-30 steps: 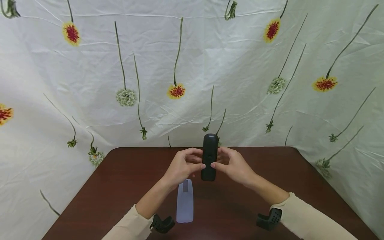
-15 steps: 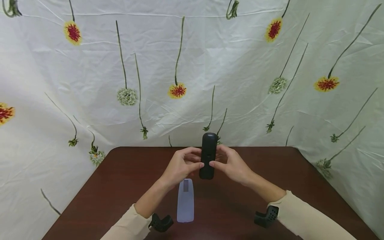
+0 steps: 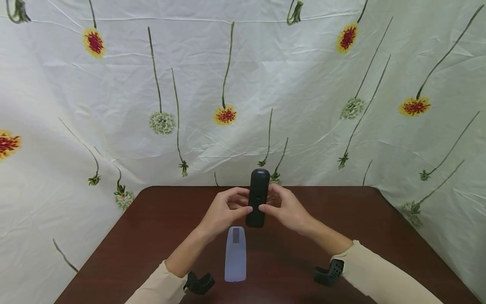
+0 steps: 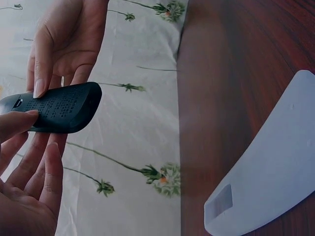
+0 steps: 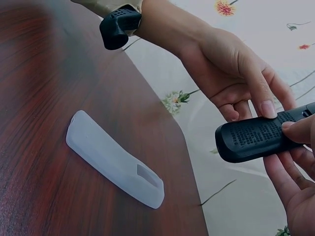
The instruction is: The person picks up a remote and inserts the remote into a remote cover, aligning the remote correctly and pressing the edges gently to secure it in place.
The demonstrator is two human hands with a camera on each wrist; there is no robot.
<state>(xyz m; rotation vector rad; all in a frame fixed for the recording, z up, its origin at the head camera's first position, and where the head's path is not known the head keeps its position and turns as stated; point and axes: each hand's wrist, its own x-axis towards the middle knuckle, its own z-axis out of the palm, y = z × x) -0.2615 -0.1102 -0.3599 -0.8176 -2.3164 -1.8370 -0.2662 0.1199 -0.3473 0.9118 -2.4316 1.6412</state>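
Observation:
A black remote control (image 3: pixel 259 192) is held upright above the table, its back towards the head camera. From its left edge my left hand (image 3: pixel 224 213) grips it, thumb on the back and fingers behind. My right hand (image 3: pixel 290 213) pinches the opposite edge the same way, the two thumbs close together. Small print and a battery-cover notch show on the remote control's back (image 4: pixel 64 110) in the left wrist view. Below the hands, a pale translucent remote cover (image 3: pixel 235 259) with a rectangular cutout near its far end lies on the table.
The dark reddish-brown table (image 3: pixel 171 236) has its far edge just beyond the hands. A white cloth (image 3: pixel 190 84) with printed flowers hangs behind and at both sides. Black wrist cameras (image 3: pixel 199 283) sit at both cream sleeves.
Both hands have shifted slightly left with the remote control, whose top now leans a little to the right. The grip is the same, and the pale cover stays in place.

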